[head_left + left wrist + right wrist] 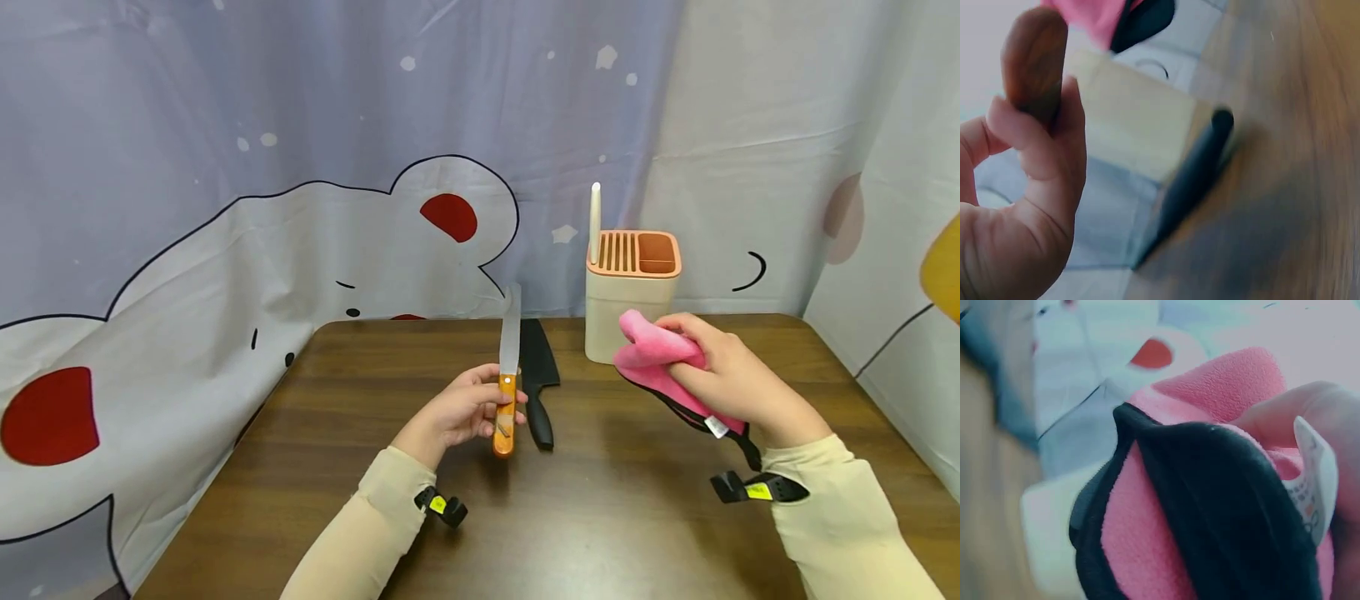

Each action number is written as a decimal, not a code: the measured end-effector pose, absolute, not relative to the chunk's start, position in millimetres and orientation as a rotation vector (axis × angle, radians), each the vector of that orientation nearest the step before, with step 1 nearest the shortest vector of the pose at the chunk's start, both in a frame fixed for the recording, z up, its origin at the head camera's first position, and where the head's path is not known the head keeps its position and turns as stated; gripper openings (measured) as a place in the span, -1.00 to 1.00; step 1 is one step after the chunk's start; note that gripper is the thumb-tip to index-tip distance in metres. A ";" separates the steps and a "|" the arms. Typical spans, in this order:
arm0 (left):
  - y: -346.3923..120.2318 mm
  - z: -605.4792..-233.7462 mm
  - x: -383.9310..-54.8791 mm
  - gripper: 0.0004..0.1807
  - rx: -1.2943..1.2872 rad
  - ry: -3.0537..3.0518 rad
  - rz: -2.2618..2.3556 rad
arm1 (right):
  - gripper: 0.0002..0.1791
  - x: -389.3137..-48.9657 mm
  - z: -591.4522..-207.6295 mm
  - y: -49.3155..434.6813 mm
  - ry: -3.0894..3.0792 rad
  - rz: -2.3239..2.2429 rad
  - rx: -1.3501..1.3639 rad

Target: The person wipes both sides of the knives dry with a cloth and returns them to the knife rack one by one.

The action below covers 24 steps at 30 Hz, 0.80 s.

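Observation:
In the head view my left hand (472,408) grips the orange wooden handle of a long silver-bladed knife (510,333), held upright with the blade pointing away. The rounded handle end (1035,56) shows large in the left wrist view. My right hand (723,367) grips a folded pink cloth (660,354) with black edging and a white tag. In the right wrist view the cloth (1147,537) fills much of the picture and hides most of the fingers. A black knife (538,367) lies on the table just right of the silver-bladed one.
A cream knife holder (630,312) with an orange slotted top stands at the table's back edge. One white upright piece (595,221) sticks up from its left side. Behind the wooden table (600,517) hangs a printed curtain (337,100).

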<state>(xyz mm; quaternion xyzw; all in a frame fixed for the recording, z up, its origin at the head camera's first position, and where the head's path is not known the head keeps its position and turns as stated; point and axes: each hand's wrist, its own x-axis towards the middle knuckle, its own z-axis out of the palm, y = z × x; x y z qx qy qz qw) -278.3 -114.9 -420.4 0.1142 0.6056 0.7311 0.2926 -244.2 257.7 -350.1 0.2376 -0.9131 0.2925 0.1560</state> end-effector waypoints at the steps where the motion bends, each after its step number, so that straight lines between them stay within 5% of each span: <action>1: -111.5 -418.4 -275.6 -0.57 0.319 1.601 1.960 | -0.52 -246.0 -345.6 250.7 -2.584 0.841 0.688; 13: -80.9 -410.2 -246.8 -0.57 0.349 1.649 1.960 | -0.54 -264.5 -323.6 184.3 -2.408 0.939 0.614; 24: -64.4 -419.3 -222.1 -0.70 0.308 1.623 1.934 | -0.49 -287.0 -346.3 154.3 -2.207 0.934 0.604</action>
